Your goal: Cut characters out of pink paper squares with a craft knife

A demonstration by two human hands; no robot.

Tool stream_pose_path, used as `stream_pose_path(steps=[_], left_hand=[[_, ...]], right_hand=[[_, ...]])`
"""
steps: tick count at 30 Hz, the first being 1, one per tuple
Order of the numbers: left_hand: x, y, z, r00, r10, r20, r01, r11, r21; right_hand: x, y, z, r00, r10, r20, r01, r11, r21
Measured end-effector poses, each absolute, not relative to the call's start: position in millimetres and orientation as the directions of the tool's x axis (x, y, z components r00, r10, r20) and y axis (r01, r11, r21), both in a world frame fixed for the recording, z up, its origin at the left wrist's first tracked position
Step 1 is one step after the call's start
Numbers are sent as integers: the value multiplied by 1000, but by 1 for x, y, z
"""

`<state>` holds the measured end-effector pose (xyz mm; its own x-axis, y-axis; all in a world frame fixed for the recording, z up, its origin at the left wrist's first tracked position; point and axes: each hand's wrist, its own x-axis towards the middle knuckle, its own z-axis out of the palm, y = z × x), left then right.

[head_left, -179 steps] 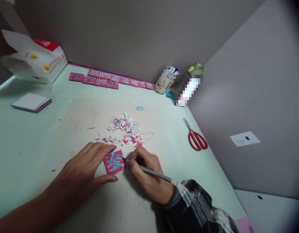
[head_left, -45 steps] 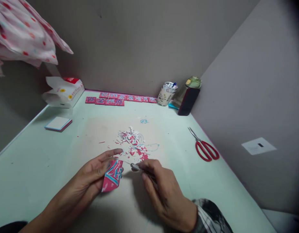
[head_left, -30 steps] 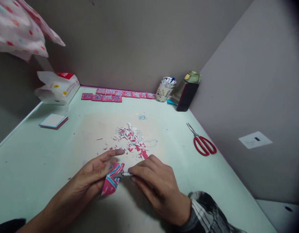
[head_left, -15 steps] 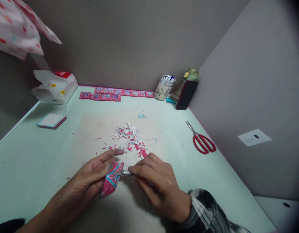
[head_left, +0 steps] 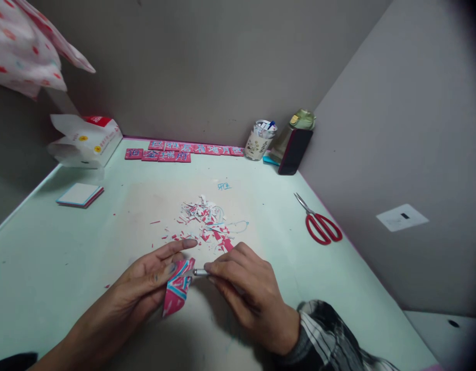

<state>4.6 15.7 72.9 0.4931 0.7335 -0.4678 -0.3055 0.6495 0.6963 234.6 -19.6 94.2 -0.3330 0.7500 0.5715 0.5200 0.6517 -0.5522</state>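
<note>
Between the thumb and fingers of my left hand (head_left: 147, 278) is a pink piece of card (head_left: 176, 298) with blue and white lines on it. That hand's index finger stretches out over the card's far side. My right hand (head_left: 253, 299) is closed in a pinch around the silver handle of a small craft knife (head_left: 200, 272). The knife's blade meets the face of the card, pointing left. Just beyond both hands lies a heap of pink and white paper scraps (head_left: 203, 214) on a beige mat (head_left: 141, 206).
Red-handled scissors (head_left: 323, 229) lie at right. Square cards (head_left: 80, 195) are stacked at left, near a white box (head_left: 89, 139). Pink tiles with characters (head_left: 176, 155) line the back beside a jar of pens (head_left: 260, 144). A phone (head_left: 295, 152) leans on a green bag (head_left: 303, 119).
The card has tilted slightly in my left hand, and the blade has shifted a little on it. The whole view has moved slightly; both hands keep their holds.
</note>
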Motion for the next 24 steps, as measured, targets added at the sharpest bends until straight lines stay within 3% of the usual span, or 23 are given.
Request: stream_pose_path(steps=[24], left_hand=[[1,14,70,506,719,-476,-309,666,679]], right_hand=[[235,-19,93,-301,767,567,541,627,-561]])
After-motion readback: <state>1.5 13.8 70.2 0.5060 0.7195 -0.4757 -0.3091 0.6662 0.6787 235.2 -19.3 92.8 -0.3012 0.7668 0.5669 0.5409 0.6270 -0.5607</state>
